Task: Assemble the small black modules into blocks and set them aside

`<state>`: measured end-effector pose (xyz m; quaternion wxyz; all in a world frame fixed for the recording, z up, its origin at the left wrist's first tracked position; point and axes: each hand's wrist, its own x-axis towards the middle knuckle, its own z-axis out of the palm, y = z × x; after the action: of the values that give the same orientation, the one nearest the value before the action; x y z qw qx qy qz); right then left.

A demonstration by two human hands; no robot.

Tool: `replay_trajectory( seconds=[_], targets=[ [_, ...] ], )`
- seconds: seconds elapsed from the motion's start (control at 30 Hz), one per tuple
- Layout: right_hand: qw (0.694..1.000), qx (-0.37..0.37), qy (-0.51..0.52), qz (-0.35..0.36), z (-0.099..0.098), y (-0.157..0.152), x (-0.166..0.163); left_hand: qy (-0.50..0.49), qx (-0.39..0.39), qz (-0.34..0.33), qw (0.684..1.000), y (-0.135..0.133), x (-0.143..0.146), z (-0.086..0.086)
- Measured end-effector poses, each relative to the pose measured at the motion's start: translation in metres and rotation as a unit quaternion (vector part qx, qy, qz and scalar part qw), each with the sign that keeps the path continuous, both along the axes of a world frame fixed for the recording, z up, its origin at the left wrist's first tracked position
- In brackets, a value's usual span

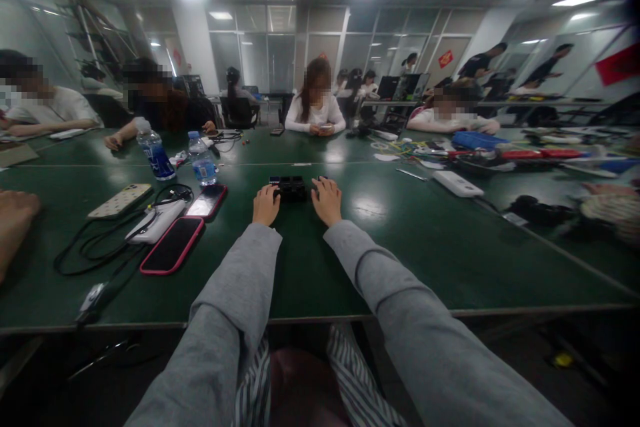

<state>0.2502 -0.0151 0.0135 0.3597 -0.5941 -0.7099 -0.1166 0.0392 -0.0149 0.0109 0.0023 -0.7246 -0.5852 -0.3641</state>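
A small group of black block-like pieces (pixel 293 188) sits on the green table in front of me; their exact kind is too small and dark to tell. My left hand (pixel 266 205) is at the left end of the group, its fingers curled around a black block there. To the right, apart from the group, my right hand (pixel 327 201) has bent fingers over a small dark piece, mostly hidden beneath them. Both forearms, in grey sleeves, reach forward over the table's front edge.
Left on the green table (pixel 310 280) are a red-edged phone (pixel 173 245), another phone (pixel 207 201), a white power bank (pixel 157 221), cables and two water bottles (pixel 203 160). Right are a white device (pixel 457 183) and tangled wires (pixel 415 147). Several people sit around the table.
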Motion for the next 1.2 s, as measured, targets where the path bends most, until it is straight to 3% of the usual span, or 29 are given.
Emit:
replay_trajectory(
  seconds=[0.13,0.5,0.67,0.9,1.03,1.2],
  targets=[
    [0.997,-0.030,0.046,-0.046,-0.008,0.008,0.010,-0.001,-0.006,-0.002,1.000,-0.002,0.000,0.001],
    [0.990,-0.089,0.092,0.059,-0.023,0.029,0.015,0.004,-0.001,-0.010,1.000,-0.001,-0.001,0.000],
    [0.986,-0.078,0.085,0.118,-0.027,0.033,0.014,0.009,-0.001,-0.008,1.000,0.001,0.000,-0.002],
    [0.989,-0.047,0.133,0.032,-0.025,0.029,0.015,0.003,0.001,-0.008,1.000,0.002,0.000,-0.004],
    [0.988,-0.077,0.131,0.038,-0.023,0.029,0.016,-0.024,-0.009,-0.009,1.000,0.005,-0.002,-0.008],
    [0.988,-0.081,0.116,0.055,-0.021,0.028,0.016,-0.072,-0.075,-0.030,0.994,0.008,-0.003,-0.012]
  ],
)
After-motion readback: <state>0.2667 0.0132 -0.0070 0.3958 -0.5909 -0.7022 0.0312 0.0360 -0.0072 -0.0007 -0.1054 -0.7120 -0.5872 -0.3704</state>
